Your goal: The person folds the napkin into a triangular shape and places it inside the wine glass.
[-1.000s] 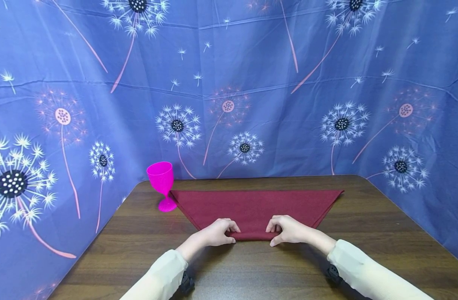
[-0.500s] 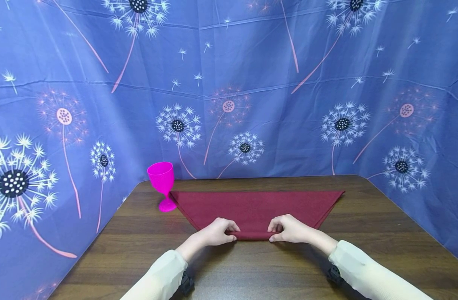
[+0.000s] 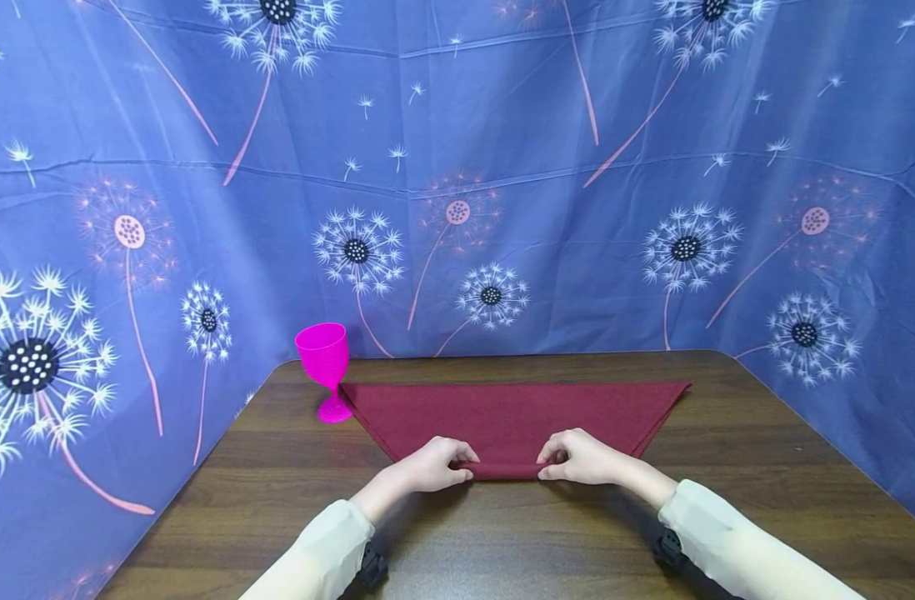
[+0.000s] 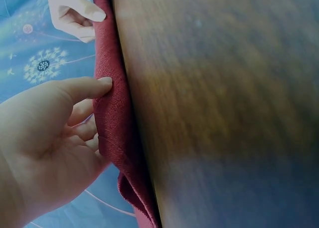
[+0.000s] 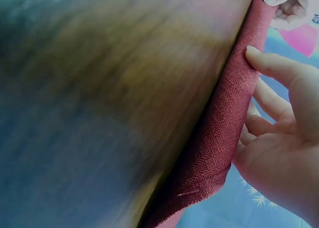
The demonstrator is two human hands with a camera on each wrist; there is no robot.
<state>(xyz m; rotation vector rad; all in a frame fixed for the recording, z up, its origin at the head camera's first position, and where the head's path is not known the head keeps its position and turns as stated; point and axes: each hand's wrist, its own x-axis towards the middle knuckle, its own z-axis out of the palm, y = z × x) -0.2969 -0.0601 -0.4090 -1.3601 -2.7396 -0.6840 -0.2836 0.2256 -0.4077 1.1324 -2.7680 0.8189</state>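
A dark red cloth napkin [image 3: 502, 421] lies on the wooden table, its long straight edge at the back and its sides narrowing toward the front. The near edge is rolled over into a thick band. My left hand [image 3: 433, 464] pinches the left end of that band, thumb in front and fingers over the top. At the other end my right hand [image 3: 581, 457] holds it the same way. In the left wrist view the thumb presses the rolled napkin [image 4: 112, 108]; the right wrist view shows the right thumb on the rolled cloth [image 5: 219, 118].
A bright pink goblet [image 3: 325, 360] stands upright at the back left, its base beside the napkin's left corner. Behind the wooden table [image 3: 457, 542] hangs a blue curtain [image 3: 577, 250] with dandelion prints. Dark wrist cameras sit under both sleeves.
My right thumb has drawn in against the rolled edge from slightly in front of it. The left hand stays almost still, and the goblet has not moved.
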